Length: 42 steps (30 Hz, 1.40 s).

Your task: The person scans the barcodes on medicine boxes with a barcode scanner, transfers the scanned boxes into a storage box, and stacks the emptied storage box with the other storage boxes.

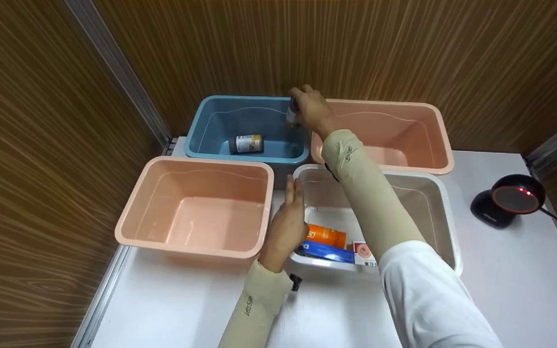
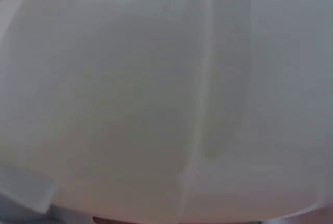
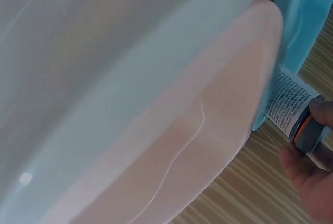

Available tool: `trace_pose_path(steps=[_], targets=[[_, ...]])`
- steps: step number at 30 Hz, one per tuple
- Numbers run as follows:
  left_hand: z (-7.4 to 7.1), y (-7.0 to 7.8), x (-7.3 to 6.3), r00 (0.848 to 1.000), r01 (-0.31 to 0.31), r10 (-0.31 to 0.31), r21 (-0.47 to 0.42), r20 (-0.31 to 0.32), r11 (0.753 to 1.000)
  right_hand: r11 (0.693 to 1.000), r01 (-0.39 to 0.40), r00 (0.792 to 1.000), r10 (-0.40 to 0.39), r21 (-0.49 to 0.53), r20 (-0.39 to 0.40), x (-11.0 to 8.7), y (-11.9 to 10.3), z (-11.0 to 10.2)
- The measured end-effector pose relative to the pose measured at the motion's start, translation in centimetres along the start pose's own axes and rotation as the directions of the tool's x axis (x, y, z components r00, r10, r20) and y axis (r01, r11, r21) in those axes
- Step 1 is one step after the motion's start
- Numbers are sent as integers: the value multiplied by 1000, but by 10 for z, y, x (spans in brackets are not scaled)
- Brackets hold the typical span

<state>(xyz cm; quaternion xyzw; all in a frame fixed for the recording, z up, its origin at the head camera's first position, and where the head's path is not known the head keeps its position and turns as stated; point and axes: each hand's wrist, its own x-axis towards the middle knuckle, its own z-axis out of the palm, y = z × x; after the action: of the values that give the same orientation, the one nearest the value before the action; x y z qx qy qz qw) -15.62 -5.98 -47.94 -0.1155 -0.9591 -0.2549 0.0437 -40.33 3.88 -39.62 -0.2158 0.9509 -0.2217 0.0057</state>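
My right hand (image 1: 313, 112) grips a pill bottle (image 3: 291, 102) by its dark, orange-ringed cap. In the head view the bottle overlaps the right end of the blue bin (image 1: 247, 160). A similar bottle (image 1: 248, 144) with a pale label lies on its side in that bin. Lower down, my left hand (image 1: 284, 227) is at the left rim of the white bin (image 1: 454, 241), fingers straight. Inside the white bin are an orange bottle (image 1: 326, 235), a blue box (image 1: 327, 252) and a small white-and-red box (image 1: 364, 253). My right sleeve hides part of this bin.
One pink bin (image 1: 189, 250) stands at the left and another pink bin (image 1: 440, 145) at the back right. A black scanner (image 1: 508, 200) with red lights and a cable sits on the right of the white table (image 1: 496, 290). Wood-patterned panels (image 1: 240, 48) rise behind.
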Motion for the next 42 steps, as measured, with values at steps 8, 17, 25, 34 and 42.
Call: trace_pose_path(steps=[8, 17, 25, 34, 42], targets=[[3, 10, -3, 999, -2, 2, 12, 34, 1000, 995, -86, 995, 88, -51, 38, -7, 9, 0], [7, 11, -6, 999, -29, 28, 40, 36, 999, 994, -93, 992, 87, -61, -93, -22, 20, -1], [6, 1, -1, 999, -36, 35, 17, 25, 999, 1000, -4, 982, 7, 13, -190, -50, 23, -14], [6, -8, 10, 1000, -13, 13, -1, 28, 1000, 973, 213, 955, -188, 90, -230, -109, 27, -26], [2, -15, 17, 999, 1, -2, 10, 42, 1000, 903, 417, 902, -399, 99, -162, -166, 35, -4]])
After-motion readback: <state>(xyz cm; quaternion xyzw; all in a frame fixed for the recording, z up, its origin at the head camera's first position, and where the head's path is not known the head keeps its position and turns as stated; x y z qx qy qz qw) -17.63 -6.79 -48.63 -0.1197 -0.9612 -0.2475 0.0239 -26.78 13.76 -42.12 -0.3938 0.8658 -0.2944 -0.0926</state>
